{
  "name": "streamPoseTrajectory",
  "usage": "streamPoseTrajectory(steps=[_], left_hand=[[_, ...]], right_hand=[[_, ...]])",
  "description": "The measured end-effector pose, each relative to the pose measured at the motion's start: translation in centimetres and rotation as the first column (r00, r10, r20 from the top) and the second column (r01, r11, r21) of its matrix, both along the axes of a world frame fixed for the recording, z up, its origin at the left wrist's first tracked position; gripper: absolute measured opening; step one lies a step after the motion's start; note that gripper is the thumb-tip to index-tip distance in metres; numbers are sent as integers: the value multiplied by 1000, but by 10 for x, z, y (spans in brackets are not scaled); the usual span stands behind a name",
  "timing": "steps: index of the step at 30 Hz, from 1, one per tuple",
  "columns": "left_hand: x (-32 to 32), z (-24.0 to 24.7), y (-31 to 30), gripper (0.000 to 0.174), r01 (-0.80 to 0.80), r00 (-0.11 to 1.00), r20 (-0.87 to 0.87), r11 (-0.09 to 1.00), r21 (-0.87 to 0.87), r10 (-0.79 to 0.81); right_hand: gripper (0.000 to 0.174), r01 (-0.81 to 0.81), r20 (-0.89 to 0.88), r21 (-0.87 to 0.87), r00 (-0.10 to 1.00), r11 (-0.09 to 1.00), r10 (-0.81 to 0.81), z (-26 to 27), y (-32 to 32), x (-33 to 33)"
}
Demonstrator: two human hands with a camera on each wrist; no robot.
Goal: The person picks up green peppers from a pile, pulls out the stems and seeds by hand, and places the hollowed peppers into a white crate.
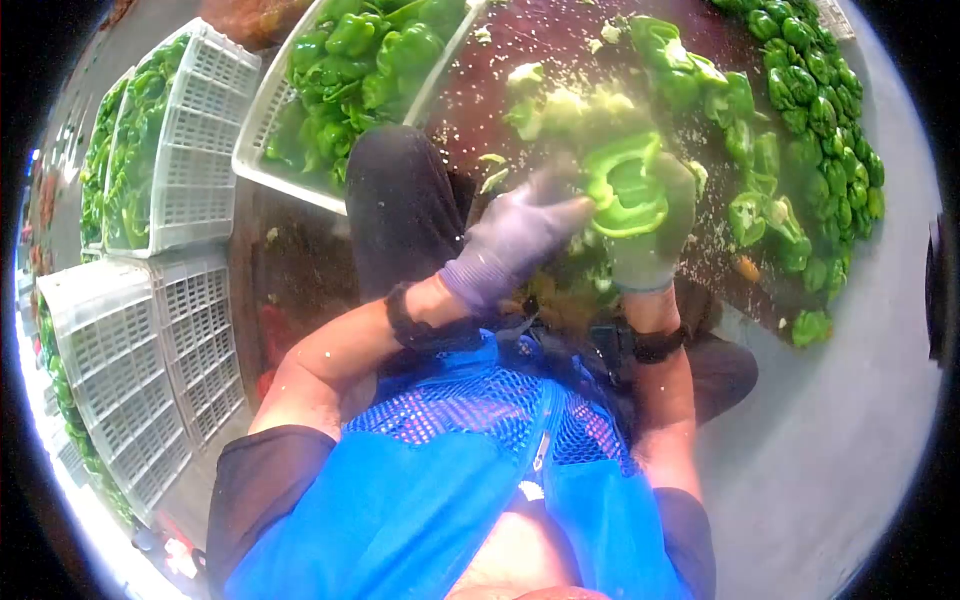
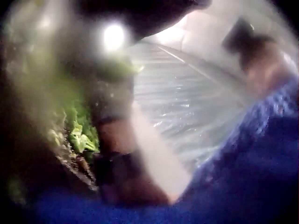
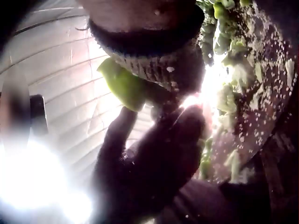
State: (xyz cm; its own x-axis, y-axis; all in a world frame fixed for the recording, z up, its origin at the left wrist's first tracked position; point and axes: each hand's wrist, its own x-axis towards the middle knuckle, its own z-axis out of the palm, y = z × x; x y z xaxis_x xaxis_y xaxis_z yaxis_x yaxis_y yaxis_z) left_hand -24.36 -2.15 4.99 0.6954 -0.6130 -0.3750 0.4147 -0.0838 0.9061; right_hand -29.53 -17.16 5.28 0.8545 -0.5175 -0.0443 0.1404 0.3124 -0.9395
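Crates (image 1: 200, 150) of peppers stand left, a pile (image 1: 820, 110) far right. Between them the right hand (image 1: 650, 250) cups an opened pepper (image 1: 625, 190), likely light, hollow, slick and brittle-walled, so best held outside. The left hand (image 1: 510, 240) meets its rim; I cannot tell its grip.
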Motion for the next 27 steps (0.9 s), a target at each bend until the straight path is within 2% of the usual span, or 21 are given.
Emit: streamPoseTrajectory(steps=[1,2,4,5,8,9,10,12,13,14,15,16,17,18,19,20,21,24,25,27], left_hand=[[-7,6,1,57,-51,942,334,998,36,36],[-13,14,2,59,-170,770,633,982,86,78],[-9,26,9,62,-161,387,920,977,138,-66],[-10,29,3,61,-102,358,933,993,60,-20],[-20,29,-7,54,-73,305,890,923,377,-340],[-19,10,-10,43,-86,262,928,951,296,-266],[-16,8,-10,35,-52,309,906,946,320,-289],[-19,10,-6,32,-10,381,912,985,170,-154],[-22,10,-7,31,-24,346,926,985,169,-150],[-24,10,-5,31,-30,315,938,986,165,-148],[-20,18,-3,32,4,294,950,994,111,-108],[-21,23,1,33,53,415,903,994,100,-113],[-24,31,3,37,119,774,629,992,-30,-74],[-23,37,6,41,114,971,225,979,-166,-75],[-12,35,13,44,73,992,-69,918,-389,-108],[-3,32,18,46,-35,916,-345,818,-575,-203],[-1,30,18,49,-85,859,-421,732,-676,-290],[-17,-1,3,46,59,904,-328,840,-539,-274],[-18,7,8,46,-11,817,-507,872,-490,-275],[-12,6,7,45,33,874,-411,875,-483,-260]], right_hand=[[45,33,-44,-42,998,999,-35,2,1,-2],[45,23,-40,26,999,999,-22,7,2,-3],[46,48,-69,95,997,994,-41,22,10,-3],[47,80,-104,94,992,992,-71,26,14,-4],[48,83,-133,101,989,991,-69,25,20,-6],[48,53,-123,105,992,993,-40,20,19,-7],[48,23,-112,109,994,994,-10,16,18,-7],[48,39,-76,390,997,920,-10,9,18,-9],[47,64,-134,303,991,951,-25,12,15,-10],[43,8,-56,398,998,917,15,-1,3,-14],[42,60,-87,411,996,910,-27,1,2,-17],[40,103,-108,423,992,900,-63,7,3,-17],[40,101,-113,416,992,904,-59,10,3,-16],[39,93,-119,392,992,915,-49,10,0,-19],[39,80,-123,368,992,926,-37,8,-1,-23],[38,69,-128,341,991,938,-27,5,-3,-24],[38,51,-124,311,992,949,-12,2,-5,-25],[37,18,-145,189,989,982,10,-14,-13,-29],[36,6,-156,125,988,992,14,-22,-18,-31],[36,2,-157,-42,988,999,-9,-36,-30,-29]])
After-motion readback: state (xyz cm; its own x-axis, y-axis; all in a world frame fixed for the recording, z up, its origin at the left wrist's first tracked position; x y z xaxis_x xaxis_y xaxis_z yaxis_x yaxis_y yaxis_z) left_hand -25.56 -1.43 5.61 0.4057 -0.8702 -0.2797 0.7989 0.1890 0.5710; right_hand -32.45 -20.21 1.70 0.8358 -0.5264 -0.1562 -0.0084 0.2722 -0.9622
